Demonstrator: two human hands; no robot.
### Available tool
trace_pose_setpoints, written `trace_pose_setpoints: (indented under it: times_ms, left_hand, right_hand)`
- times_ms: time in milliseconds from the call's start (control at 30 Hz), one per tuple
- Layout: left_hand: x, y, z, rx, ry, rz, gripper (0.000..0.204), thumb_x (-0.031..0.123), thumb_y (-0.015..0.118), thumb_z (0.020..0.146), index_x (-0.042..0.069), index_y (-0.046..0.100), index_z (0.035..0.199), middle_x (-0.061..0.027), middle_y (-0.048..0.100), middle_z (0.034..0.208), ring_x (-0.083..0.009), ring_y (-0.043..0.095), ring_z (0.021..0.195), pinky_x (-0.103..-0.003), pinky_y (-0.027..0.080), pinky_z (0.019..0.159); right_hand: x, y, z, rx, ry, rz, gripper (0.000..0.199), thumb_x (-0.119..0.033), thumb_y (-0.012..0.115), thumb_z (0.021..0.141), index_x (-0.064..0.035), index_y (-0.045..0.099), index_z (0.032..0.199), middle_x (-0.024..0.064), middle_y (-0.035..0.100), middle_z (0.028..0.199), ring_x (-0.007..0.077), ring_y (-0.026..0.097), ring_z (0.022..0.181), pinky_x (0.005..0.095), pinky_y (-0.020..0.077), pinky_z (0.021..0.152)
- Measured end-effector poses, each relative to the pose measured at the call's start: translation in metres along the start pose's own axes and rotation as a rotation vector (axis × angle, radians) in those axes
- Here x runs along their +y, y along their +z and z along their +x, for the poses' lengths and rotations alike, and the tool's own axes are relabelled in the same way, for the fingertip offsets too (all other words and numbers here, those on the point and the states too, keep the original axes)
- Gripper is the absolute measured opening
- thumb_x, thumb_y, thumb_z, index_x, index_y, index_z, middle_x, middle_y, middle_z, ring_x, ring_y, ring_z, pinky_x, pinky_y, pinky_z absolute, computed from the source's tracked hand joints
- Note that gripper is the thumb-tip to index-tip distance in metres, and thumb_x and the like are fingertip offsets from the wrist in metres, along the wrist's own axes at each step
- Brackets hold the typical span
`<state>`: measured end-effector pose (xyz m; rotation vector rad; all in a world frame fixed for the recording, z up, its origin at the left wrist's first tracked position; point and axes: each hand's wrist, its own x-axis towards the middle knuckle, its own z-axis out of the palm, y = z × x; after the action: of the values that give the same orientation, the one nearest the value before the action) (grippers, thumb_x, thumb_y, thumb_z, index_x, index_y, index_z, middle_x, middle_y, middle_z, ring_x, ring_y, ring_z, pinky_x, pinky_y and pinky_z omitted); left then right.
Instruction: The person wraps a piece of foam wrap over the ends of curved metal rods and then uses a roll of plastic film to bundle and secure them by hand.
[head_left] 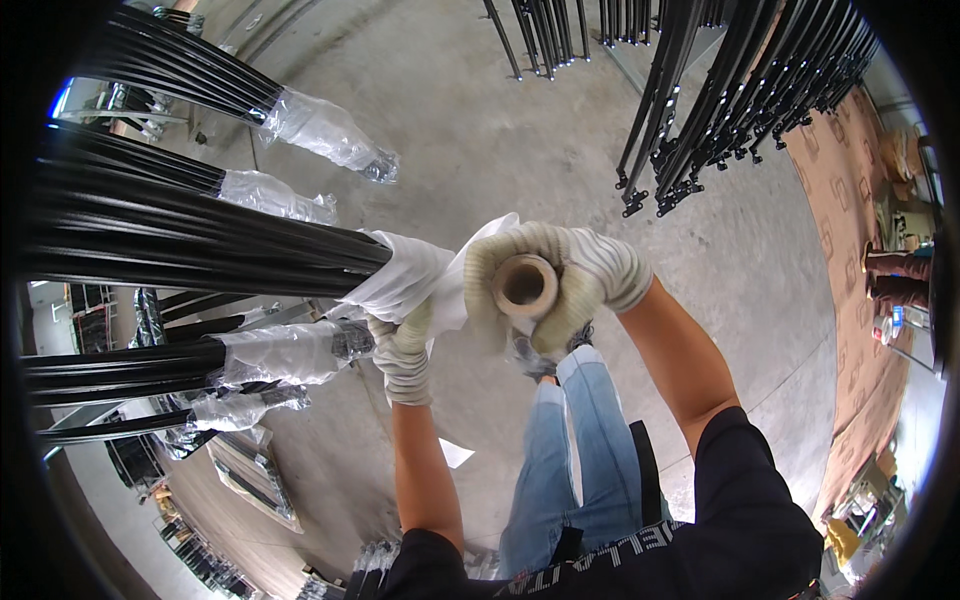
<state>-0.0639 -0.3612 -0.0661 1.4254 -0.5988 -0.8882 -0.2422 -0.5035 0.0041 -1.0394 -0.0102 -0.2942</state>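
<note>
My right hand [590,275], in a cream knit glove, is closed around a roll of white wrapping film [502,288]; the open end of its cardboard core faces up at me. From the roll a white sheet [480,242] runs left to the end of a thick bundle of black tubes [220,245]. White wrap [405,268] covers that end in loose folds. My left hand [403,355], gloved too, presses against the underside of this wrapped end with its fingers curled into the wrap. Its fingertips are partly hidden by the folds.
Other black tube bundles with clear plastic over their ends, such as one upper left [325,130] and one lower left [285,352], jut in beside mine. Black metal frames [690,110] stand upper right. Brown sheeting [835,190] covers floor at the right. A white scrap [455,453] lies near my legs.
</note>
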Motion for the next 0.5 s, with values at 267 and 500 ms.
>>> trace_pose_setpoints:
  times_ms: [267,500]
  left_hand:
    - [-0.024,0.000,0.003,0.081,0.413,0.144,0.089,0.019,0.068,0.070,0.011,0.005,0.133,-0.0089,0.032,0.126,-0.0202,0.038,0.111,-0.032,0.028,0.096]
    - [0.001,0.024,0.011,0.066,0.586,0.068,0.086,0.026,0.068,0.070,0.010,0.011,0.132,-0.0076,0.034,0.124,-0.0189,0.039,0.110,-0.032,0.032,0.092]
  right_hand:
    - [-0.002,0.051,0.040,0.674,-0.165,0.018,0.036,-0.003,0.068,0.059,-0.0061,0.050,0.091,0.0010,0.056,0.086,0.0080,0.053,0.077,0.0214,0.0460,0.069]
    - [0.013,0.053,0.034,0.822,-0.201,0.326,0.033,0.002,0.063,0.067,-0.0030,0.047,0.096,0.0097,0.059,0.078,0.0197,0.059,0.075,0.0305,0.0510,0.065]
